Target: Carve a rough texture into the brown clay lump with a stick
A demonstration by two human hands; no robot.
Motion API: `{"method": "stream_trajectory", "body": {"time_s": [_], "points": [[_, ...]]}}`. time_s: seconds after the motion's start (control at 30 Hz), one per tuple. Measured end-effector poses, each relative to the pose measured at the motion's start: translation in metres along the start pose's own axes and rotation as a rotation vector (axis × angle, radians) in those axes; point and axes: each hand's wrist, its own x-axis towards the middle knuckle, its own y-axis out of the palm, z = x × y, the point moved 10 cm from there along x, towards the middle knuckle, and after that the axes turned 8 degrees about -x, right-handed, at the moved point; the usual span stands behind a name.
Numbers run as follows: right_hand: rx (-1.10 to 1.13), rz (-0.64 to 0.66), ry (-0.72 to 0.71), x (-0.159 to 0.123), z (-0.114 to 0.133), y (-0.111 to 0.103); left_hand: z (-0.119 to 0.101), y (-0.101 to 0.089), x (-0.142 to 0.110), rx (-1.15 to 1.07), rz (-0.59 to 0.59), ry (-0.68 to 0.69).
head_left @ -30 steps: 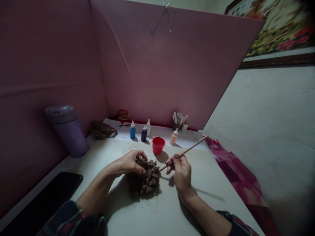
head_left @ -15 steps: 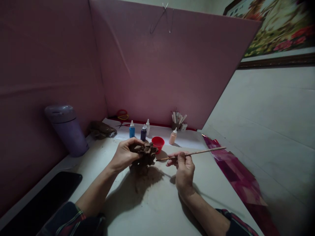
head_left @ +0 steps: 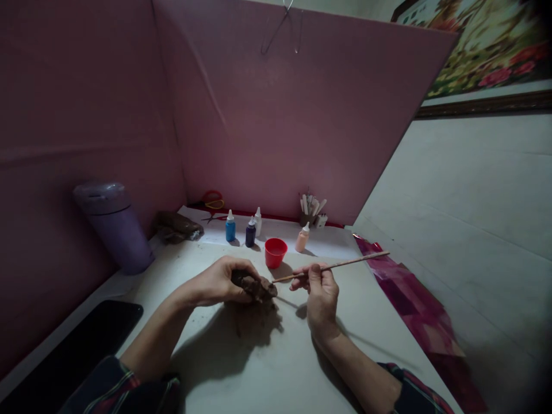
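Note:
My left hand (head_left: 222,282) grips a lumpy brown clay piece (head_left: 257,287), fingers over its top and thumb along the near side. Part of the clay is hidden by the fingers. In my right hand (head_left: 319,290) is a thin wooden stick (head_left: 345,263), perhaps a brush or modelling tool, pinched between thumb and fingers. Its left tip is at the right edge of the clay; whether they touch I cannot tell. Just beyond the clay stands a red cup (head_left: 275,253). Brown smears mark the white board (head_left: 276,368) beneath.
Small bottles, blue (head_left: 230,227), dark (head_left: 250,234), white (head_left: 258,223) and peach (head_left: 302,238), stand behind. A tool holder (head_left: 307,215), scissors (head_left: 214,199) and wrapped brown clay (head_left: 175,225) are farther back. At left are a purple tumbler (head_left: 114,230) and black phone (head_left: 86,351); at right, magenta film (head_left: 409,305).
My left hand has turned and lowered the clay piece, uncovering more of the red cup. The stick in my right hand has shifted slightly left.

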Motion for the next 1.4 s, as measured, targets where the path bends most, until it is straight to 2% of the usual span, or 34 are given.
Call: {"method": "stream_trajectory", "body": {"time_s": [0.07, 0.13, 0.33, 0.47, 0.63, 0.77, 1.0, 1.27, 1.4], "points": [[-0.002, 0.002, 0.000, -0.001, 0.001, 0.001, 0.005, 0.003, -0.002, 0.038, 0.094, -0.048], [-0.010, 0.004, -0.003, -0.001, 0.002, 0.001, 0.010, 0.001, -0.003, 0.075, 0.112, -0.082], [-0.011, 0.028, -0.013, -0.002, 0.004, 0.003, 0.009, -0.025, 0.000, 0.321, -0.138, -0.067], [0.021, 0.060, -0.087, -0.008, 0.017, 0.006, 0.022, -0.021, 0.002, 0.278, -0.100, -0.157], [0.053, 0.186, -0.181, -0.023, 0.033, 0.019, 0.036, -0.015, 0.006, 0.201, -0.088, -0.226], [-0.039, 0.271, -0.189, -0.032, 0.031, 0.030, 0.036, -0.014, 0.009, 0.283, -0.112, -0.191], [-0.089, 0.290, -0.213, -0.036, 0.032, 0.034, 0.024, -0.014, 0.011, 0.591, -0.198, -0.102], [-0.122, 0.265, -0.226, -0.034, 0.033, 0.034, 0.024, -0.012, 0.014, 0.674, -0.247, -0.050], [-0.129, 0.267, -0.241, -0.034, 0.032, 0.034, 0.023, -0.013, 0.013, 0.693, -0.310, -0.059]]}}
